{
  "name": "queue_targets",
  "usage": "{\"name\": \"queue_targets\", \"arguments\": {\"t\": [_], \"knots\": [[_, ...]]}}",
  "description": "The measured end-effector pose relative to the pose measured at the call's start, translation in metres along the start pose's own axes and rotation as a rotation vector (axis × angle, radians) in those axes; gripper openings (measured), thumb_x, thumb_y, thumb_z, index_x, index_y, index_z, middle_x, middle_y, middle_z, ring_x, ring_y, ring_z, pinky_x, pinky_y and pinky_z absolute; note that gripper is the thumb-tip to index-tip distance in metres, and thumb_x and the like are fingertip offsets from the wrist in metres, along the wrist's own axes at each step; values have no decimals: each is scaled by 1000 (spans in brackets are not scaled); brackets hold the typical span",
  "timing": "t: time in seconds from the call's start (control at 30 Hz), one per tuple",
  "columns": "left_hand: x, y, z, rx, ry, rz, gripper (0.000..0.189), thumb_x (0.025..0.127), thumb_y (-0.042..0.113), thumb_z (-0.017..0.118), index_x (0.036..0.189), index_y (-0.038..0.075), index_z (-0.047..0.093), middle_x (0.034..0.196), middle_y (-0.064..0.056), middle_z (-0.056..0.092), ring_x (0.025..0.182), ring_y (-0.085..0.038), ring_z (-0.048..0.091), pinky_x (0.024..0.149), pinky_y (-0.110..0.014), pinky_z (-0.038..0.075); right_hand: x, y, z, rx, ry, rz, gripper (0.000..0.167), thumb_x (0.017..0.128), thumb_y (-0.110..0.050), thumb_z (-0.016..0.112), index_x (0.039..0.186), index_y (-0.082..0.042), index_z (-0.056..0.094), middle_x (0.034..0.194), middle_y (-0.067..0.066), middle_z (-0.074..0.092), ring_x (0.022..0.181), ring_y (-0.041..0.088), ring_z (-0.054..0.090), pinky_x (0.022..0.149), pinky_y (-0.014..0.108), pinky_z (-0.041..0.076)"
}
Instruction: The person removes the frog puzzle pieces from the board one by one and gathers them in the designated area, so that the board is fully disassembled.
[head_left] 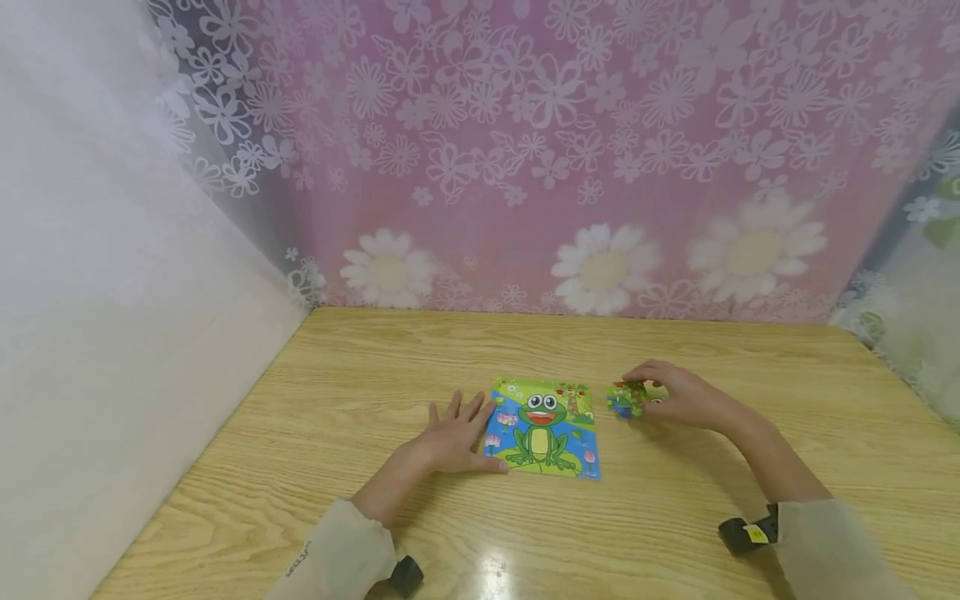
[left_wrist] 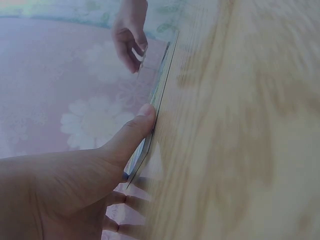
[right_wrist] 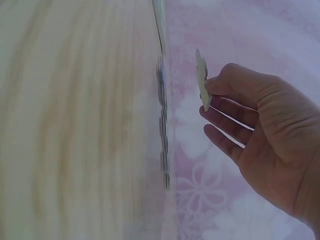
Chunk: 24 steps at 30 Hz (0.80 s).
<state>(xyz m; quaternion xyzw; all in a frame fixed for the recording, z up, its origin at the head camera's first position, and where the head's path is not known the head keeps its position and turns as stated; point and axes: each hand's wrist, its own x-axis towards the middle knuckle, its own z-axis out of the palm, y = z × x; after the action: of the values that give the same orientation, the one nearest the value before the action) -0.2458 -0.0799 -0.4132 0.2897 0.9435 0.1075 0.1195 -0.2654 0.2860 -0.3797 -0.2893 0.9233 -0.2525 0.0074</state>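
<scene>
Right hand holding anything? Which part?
Yes: right hand pinches a loose puzzle piece by its edge, lifted off the table. Left hand only rests flat beside the frog puzzle.

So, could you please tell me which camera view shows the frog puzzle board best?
The head view: the frog puzzle board lies face up, its whole picture visible beside the left hand. The left wrist view shows only its thin edge against the thumb; the right wrist view shows a blurred sliver.

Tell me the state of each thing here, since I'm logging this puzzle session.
Frog puzzle board: flat on the table, steadied at its left edge.
Left hand: fingers spread, pressing the board's edge.
Right hand: pinching one puzzle piece, lifted.
Loose pieces: piled beside the board.
</scene>
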Motion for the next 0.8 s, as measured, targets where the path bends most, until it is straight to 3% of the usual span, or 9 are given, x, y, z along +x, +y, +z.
{"name": "queue_targets", "arguments": {"t": [0.37,0.8], "knots": [[-3,2,-3,-15,1,-2,98,79,66,53,149,10,12,152,-13,5,134,-42,-3,96,-67,0,-29,20,-15,-22,50,20,39,83,-4,64,121,3,56,115,14,54,105,34,50,83,51,42],[-1,0,0,-5,6,8,99,78,68,52,149,12,11,152,-12,4,134,-41,-3,95,-67,0,-54,43,-30,-29,68,55,44,81,-5,68,120,9,53,115,22,53,103,40,50,79,53,42]]}}
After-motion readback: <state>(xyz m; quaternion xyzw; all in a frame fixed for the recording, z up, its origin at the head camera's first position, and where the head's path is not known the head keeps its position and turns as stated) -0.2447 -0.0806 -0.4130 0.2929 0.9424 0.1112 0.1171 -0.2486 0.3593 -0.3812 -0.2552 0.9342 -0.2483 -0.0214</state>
